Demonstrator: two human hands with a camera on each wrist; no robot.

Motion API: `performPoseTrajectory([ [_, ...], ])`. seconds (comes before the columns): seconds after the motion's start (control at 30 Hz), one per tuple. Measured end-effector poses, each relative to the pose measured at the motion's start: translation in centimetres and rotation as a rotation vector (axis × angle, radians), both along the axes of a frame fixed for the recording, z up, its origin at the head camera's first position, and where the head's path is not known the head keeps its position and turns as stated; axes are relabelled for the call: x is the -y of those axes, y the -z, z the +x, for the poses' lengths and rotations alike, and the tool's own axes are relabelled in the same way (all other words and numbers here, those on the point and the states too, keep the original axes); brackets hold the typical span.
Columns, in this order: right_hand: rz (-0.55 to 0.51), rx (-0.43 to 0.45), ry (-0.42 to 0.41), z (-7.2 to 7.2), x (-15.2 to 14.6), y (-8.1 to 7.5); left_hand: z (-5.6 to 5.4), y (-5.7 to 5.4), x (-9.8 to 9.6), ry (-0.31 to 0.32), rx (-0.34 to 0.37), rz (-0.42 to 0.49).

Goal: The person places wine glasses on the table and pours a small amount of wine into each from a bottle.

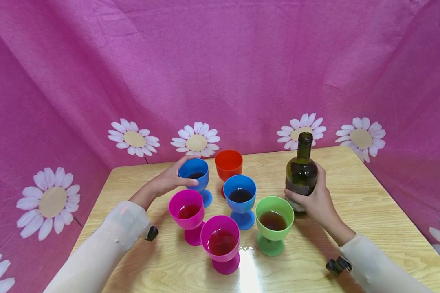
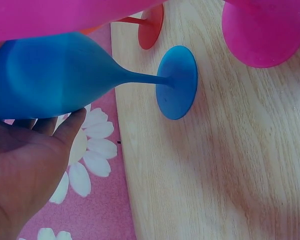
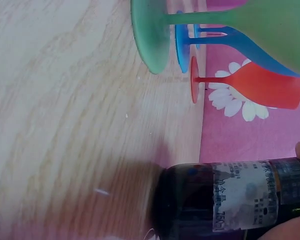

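Note:
My left hand [image 1: 170,178] holds the bowl of the back-left blue goblet [image 1: 193,166], thumb across its near side and fingers round the far side. Dark liquid lies in it, and its foot [image 2: 177,82] is close over the wooden table. On the right, my right hand [image 1: 317,199] grips a dark green wine bottle [image 1: 301,173] round its body. The bottle is upright and uncapped, with a white printed label [image 3: 245,195] low on its side. Nearest to it stands a green goblet [image 1: 275,219] with brownish liquid.
Between the hands stand a second blue goblet [image 1: 240,191] with dark liquid and two magenta goblets [image 1: 186,202] with red liquid. An orange-red goblet [image 1: 228,162] is at the back. A small wet patch [image 1: 248,248] shines on the table [image 1: 366,203]. Pink daisy cloth [image 1: 220,81] hangs behind.

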State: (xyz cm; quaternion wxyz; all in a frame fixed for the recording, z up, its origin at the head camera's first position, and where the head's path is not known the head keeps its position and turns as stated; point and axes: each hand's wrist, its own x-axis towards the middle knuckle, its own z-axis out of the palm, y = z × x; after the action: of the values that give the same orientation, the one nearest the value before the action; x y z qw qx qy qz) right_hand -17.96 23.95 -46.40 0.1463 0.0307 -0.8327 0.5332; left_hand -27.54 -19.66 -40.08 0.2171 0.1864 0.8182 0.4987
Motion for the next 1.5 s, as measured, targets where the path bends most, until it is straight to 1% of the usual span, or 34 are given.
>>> performPoseTrajectory([
  [0.2,-0.024,0.019,0.005,0.2,-0.6,0.3,0.0,0.1,0.0,-0.008,0.002,-0.004],
  [0.33,-0.017,0.036,0.017,0.5,-0.9,0.5,-0.1,0.2,0.0,-0.012,0.005,-0.01],
  [0.47,-0.022,0.032,0.021,0.8,-1.0,0.7,-0.1,0.2,0.0,-0.006,0.005,-0.013],
  [0.7,-0.028,0.038,0.023,0.8,-1.0,1.3,-0.1,-0.2,0.0,0.021,-0.042,-0.052],
  [0.83,-0.038,0.031,0.013,0.8,-1.1,1.5,-0.2,-0.5,-0.1,0.053,-0.074,-0.082],
  [1.07,-0.048,0.037,0.01,0.8,-1.1,1.5,-0.5,-1.7,-0.2,0.079,-0.12,-0.192],
  [1.17,-0.048,0.036,0.011,0.7,-1.1,1.5,-0.6,-2.4,-0.3,0.107,-0.136,-0.236],
  [1.33,-0.046,0.038,0.011,0.7,-1.1,1.6,-0.9,-3.9,-0.8,0.155,-0.209,-0.297],
  [1.5,-0.048,0.039,0.013,0.7,-1.1,1.5,-1.3,-5.0,-2.3,0.156,-0.289,-0.32],
])
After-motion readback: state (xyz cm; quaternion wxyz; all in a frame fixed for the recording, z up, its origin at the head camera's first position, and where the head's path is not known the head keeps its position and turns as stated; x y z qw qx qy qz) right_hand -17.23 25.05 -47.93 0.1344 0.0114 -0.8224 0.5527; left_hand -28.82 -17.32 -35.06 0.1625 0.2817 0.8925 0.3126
